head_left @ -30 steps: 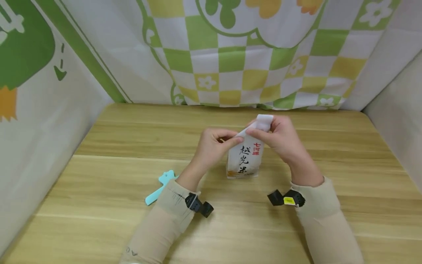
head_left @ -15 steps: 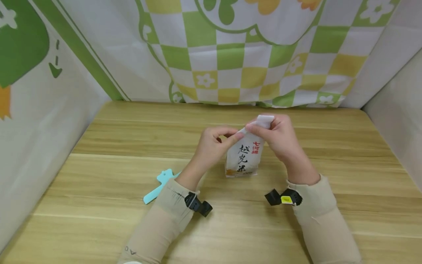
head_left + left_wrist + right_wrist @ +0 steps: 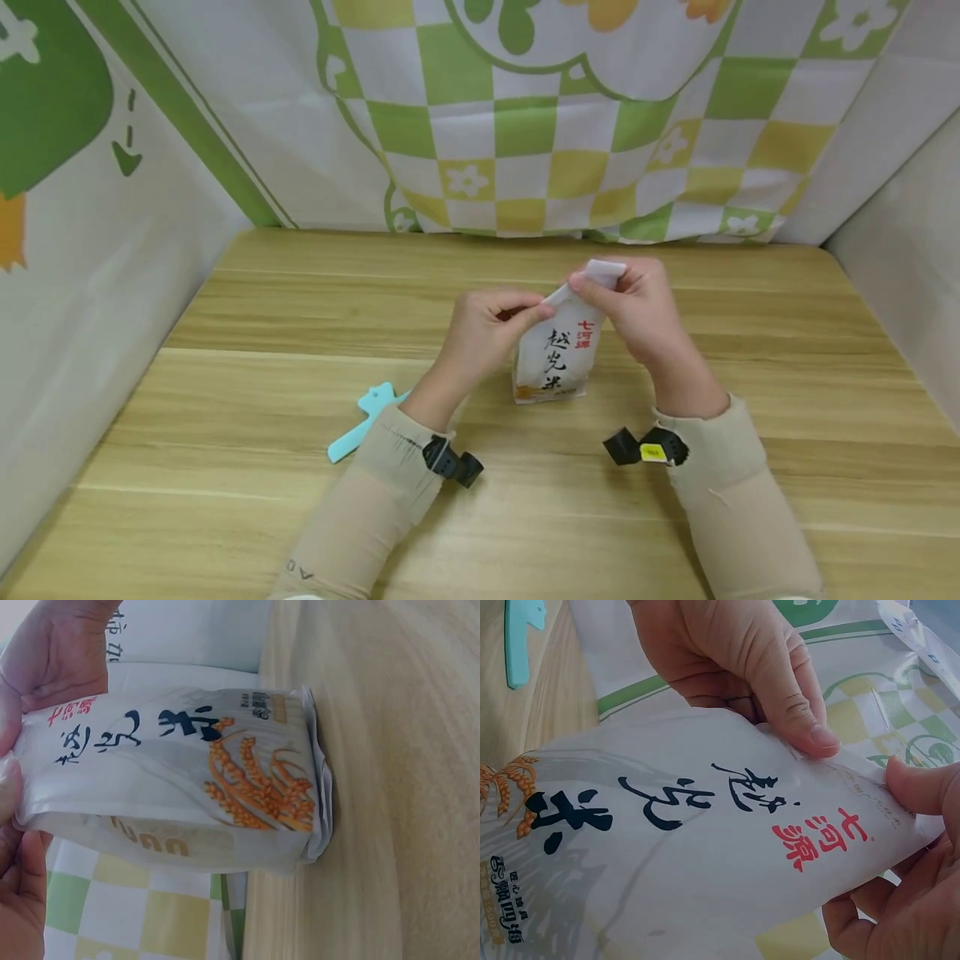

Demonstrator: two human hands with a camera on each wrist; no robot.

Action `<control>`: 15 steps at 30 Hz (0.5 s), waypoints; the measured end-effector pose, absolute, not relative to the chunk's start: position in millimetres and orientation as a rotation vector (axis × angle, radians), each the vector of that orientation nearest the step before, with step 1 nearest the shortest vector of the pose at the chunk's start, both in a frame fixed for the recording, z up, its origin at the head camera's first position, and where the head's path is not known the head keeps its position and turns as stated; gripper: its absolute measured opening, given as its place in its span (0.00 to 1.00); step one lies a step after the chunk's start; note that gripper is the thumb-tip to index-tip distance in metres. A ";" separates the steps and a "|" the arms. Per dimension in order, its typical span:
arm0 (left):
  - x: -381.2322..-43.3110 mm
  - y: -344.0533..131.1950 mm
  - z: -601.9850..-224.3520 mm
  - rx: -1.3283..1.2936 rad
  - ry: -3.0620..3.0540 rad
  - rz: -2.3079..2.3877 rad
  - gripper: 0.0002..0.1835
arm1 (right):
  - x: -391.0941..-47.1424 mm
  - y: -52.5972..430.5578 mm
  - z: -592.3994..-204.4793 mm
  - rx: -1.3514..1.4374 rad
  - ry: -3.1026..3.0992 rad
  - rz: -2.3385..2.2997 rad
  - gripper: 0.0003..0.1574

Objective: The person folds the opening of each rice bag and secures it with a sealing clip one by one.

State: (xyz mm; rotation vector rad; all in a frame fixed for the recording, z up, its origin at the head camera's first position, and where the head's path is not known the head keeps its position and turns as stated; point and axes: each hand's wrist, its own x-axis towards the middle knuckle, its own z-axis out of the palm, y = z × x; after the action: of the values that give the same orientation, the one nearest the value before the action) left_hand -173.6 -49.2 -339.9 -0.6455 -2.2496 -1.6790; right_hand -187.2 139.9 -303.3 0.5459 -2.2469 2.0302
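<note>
A white rice bag with black and red characters stands upright on the table, its base on the wood in the left wrist view. Orange rice ears are printed low on the bag. My left hand pinches the left end of its top edge between thumb and fingers. At the right end, my right hand grips the same edge, which looks folded over, thumb in front. Both thumbs press the bag in the right wrist view. Left of my left forearm lies a turquoise plastic clip, partly hidden by the sleeve.
The wooden table reaches back to a green, yellow and white checked cloth. Pale printed cloth hangs along the left side, and a plain pale wall stands on the right.
My right thumb has slid slightly right along the bag's top edge. My left hand keeps its pinch, and the bag and clip stay nearly where they were.
</note>
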 end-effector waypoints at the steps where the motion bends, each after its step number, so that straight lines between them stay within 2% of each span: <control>1: -173.6 -49.2 -339.7 -0.645 -2.256 -1.677 0.05 | -187.1 140.1 -303.4 0.547 -2.241 2.035 0.18; 3: -173.5 -49.1 -339.3 -0.648 -2.267 -1.664 0.06 | -186.8 140.4 -303.3 0.554 -2.237 2.038 0.19; 11: -174.3 -58.7 -332.8 -0.657 -2.426 -1.691 0.08 | -185.4 140.2 -301.8 0.547 -2.309 1.994 0.09; 15: -174.6 -66.1 -323.1 -0.674 -2.562 -1.660 0.09 | -184.6 138.7 -300.4 0.540 -2.322 1.971 0.09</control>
State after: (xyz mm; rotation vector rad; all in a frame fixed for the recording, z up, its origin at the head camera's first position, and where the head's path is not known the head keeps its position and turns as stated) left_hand -174.6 -66.1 -323.1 -0.6739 -2.5623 -1.6604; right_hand -184.6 138.7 -300.4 0.5398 -2.3220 1.9705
